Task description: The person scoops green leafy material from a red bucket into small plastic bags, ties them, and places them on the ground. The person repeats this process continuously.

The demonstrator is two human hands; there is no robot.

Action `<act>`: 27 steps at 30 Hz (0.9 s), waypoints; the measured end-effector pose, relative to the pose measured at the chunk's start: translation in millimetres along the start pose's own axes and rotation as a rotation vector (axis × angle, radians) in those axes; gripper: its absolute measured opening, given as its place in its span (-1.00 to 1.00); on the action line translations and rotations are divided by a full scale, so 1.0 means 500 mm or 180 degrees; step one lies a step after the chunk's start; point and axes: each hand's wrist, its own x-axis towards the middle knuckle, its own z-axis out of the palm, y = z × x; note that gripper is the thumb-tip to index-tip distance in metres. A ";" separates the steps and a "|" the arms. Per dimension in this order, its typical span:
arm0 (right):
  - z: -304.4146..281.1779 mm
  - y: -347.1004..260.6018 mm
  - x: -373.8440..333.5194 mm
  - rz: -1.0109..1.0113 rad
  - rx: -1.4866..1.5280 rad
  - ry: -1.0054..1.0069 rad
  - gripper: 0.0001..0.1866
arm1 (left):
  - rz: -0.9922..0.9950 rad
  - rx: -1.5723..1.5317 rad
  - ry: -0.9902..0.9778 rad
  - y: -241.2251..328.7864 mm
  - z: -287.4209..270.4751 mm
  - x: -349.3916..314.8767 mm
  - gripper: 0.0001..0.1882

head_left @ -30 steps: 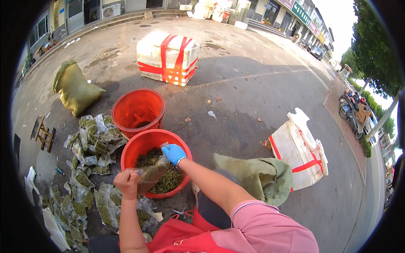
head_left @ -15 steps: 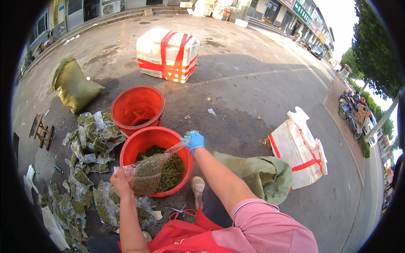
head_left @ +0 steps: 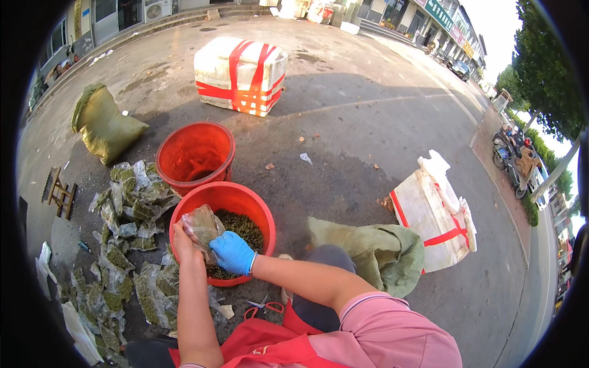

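A clear plastic bag (head_left: 204, 226) with some green-brown bits inside is held over the near red bucket (head_left: 264, 205). My bare left hand (head_left: 186, 244) grips the bag's left side. My right hand (head_left: 233, 253), in a blue glove, is closed at the bag's lower right side; its fingertips are partly hidden. Loose dark-green plant matter (head_left: 242, 227), in small sprig-like pieces, lies in the bucket below. Left of the bucket, many clear bags of similar green stuff (head_left: 138, 196) are heaped on the ground.
A second red bucket (head_left: 196, 153) stands just beyond the first. Red-handled scissors (head_left: 264, 306) lie by my feet. A green sack (head_left: 374, 251) is at my right, beside a taped white foam box (head_left: 432, 221). Farther off are another taped box (head_left: 240, 76), a full sack (head_left: 107, 126) and a wooden stool (head_left: 61, 193).
The bag was stretched wide between my hands; now it is bunched up over the bucket's left part. My gloved right hand has come down and left, close to my left hand.
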 end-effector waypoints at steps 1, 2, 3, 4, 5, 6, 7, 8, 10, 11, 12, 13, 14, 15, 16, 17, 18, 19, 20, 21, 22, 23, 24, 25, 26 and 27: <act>-0.004 0.004 0.008 0.0219 0.0162 0.0087 -0.84 | 0.0069 -0.0072 -0.0103 0.010 -0.001 0.002 -0.76; -0.010 0.010 0.015 0.0439 0.0322 0.0172 -0.83 | 0.0137 -0.0144 -0.0207 0.018 -0.003 0.001 -0.74; -0.018 0.016 0.023 0.0660 0.0482 0.0255 -0.82 | 0.0227 0.0290 -0.0254 0.026 -0.012 -0.007 -0.72; -0.035 0.022 0.032 0.1049 0.0746 0.0170 -0.81 | 0.0313 0.0717 -0.0302 0.044 -0.015 -0.035 -0.70; -0.038 0.033 0.037 0.1337 0.0965 0.0231 -0.79 | 0.0399 0.1132 -0.0360 0.051 -0.020 -0.054 -0.68; -0.041 0.040 0.043 0.1583 0.1029 0.0164 -0.77 | 0.0645 0.1820 -0.0714 0.041 -0.054 -0.060 -0.65; -0.041 0.043 0.051 0.1812 0.1099 0.0091 -0.76 | 0.0738 0.2089 -0.0966 0.016 -0.091 -0.069 -0.64; -0.038 0.049 0.057 0.1793 0.1009 0.0035 -0.75 | 0.0817 0.2358 -0.1222 -0.008 -0.121 -0.081 -0.63; -0.015 0.061 0.053 0.1818 0.0864 -0.0089 -0.73 | 0.0681 0.3545 -0.1172 -0.028 -0.107 -0.183 -0.48; -0.001 0.068 0.051 0.1881 0.0943 -0.0001 -0.72 | 0.1525 0.4530 -0.1168 -0.045 -0.111 -0.208 -0.40; 0.014 0.078 0.047 0.1951 0.1016 0.0095 -0.71 | 0.1549 0.5099 -0.1127 -0.051 -0.098 -0.228 -0.39; 0.012 0.076 0.052 0.1996 0.1081 0.0194 -0.70 | 0.1586 0.5655 -0.1060 -0.049 -0.088 -0.239 -0.37; 0.009 0.076 0.057 0.2063 0.1121 0.0232 -0.69 | 0.2147 0.5221 -0.0872 -0.072 -0.113 -0.214 -0.58; 0.006 0.078 0.062 0.2048 0.1112 0.0203 -0.68 | 0.2610 0.5165 -0.0985 -0.064 -0.124 -0.197 -0.65; -0.002 0.078 0.066 0.2041 0.1118 0.0168 -0.67 | 0.3061 0.5107 -0.1095 -0.051 -0.130 -0.182 -0.73; -0.008 0.078 0.069 0.2033 0.1133 0.0130 -0.66 | 0.3509 0.5039 -0.1200 -0.034 -0.122 -0.182 -0.80; -0.014 0.084 0.069 0.2154 0.0890 -0.0014 -0.65 | 0.3745 0.4721 -0.1317 -0.021 -0.108 -0.190 -0.85; -0.029 0.078 0.075 0.2164 0.0703 -0.0177 -0.63 | 0.3800 0.4766 -0.1406 -0.014 -0.100 -0.188 -0.85; -0.049 0.062 0.084 0.2154 0.0528 -0.0344 -0.60 | 0.3859 0.4824 -0.1475 -0.005 -0.097 -0.184 -0.84; -0.068 0.046 0.093 0.2142 0.0350 -0.0509 -0.57 | 0.3915 0.4882 -0.1546 0.004 -0.095 -0.180 -0.83; -0.088 0.038 0.089 0.2022 0.0255 -0.0418 -0.54 | 0.3765 0.5081 -0.1579 0.008 -0.090 -0.183 -0.82; -0.079 0.048 0.084 0.2006 0.0193 -0.0640 -0.54 | 0.3580 0.4976 -0.1467 0.012 -0.081 -0.187 -0.79; -0.061 0.069 0.079 0.1989 0.0132 -0.0863 -0.55 | 0.3393 0.4870 -0.1356 0.015 -0.069 -0.192 -0.75; -0.048 0.087 0.071 0.1984 0.0078 -0.1073 -0.55 | 0.3213 0.4769 -0.1266 0.014 -0.062 -0.198 -0.71; -0.046 0.081 0.068 0.1985 0.0057 -0.1393 -0.55 | 0.3402 0.4834 -0.1115 0.009 -0.068 -0.197 -0.60; -0.046 0.075 0.072 0.1977 0.0258 -0.1274 -0.57 | 0.3254 0.4920 -0.1250 -0.013 -0.102 -0.172 -0.64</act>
